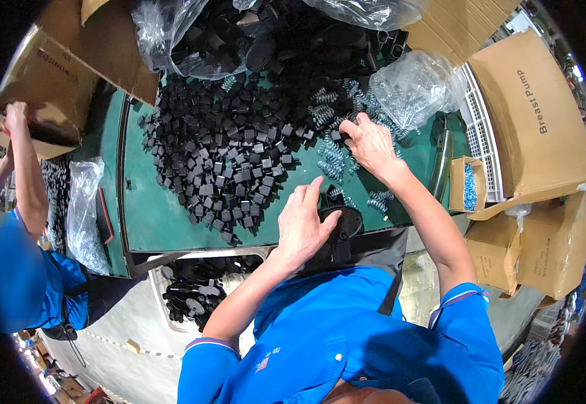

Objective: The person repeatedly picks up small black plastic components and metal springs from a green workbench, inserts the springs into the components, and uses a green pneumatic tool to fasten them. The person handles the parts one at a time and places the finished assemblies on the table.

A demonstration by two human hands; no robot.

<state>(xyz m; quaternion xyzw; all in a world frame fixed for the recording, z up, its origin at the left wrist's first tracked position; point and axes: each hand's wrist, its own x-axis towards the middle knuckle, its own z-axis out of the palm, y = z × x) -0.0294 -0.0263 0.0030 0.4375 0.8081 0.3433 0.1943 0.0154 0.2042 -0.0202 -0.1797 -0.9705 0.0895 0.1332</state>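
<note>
My left hand (298, 226) is at the near edge of the green table, thumb and fingers around a black plastic part with a round disc (348, 221). A coil spring (337, 195) shows just beyond that disc. Farther right, my right hand (372, 145) reaches into a scatter of metal coil springs (331, 161), its fingers bent and drawn together. What lies between those fingertips is too small to make out. Left of it spreads a large heap of small black square-topped plastic pieces (239, 155).
Bigger black parts and clear plastic bags (417, 87) lie at the back. Right are a white crate (483, 128), a small box of blue pieces (469, 185) and large cartons (532, 121). A bin of black parts (195, 296) stands below. Another person (27, 269) works at left.
</note>
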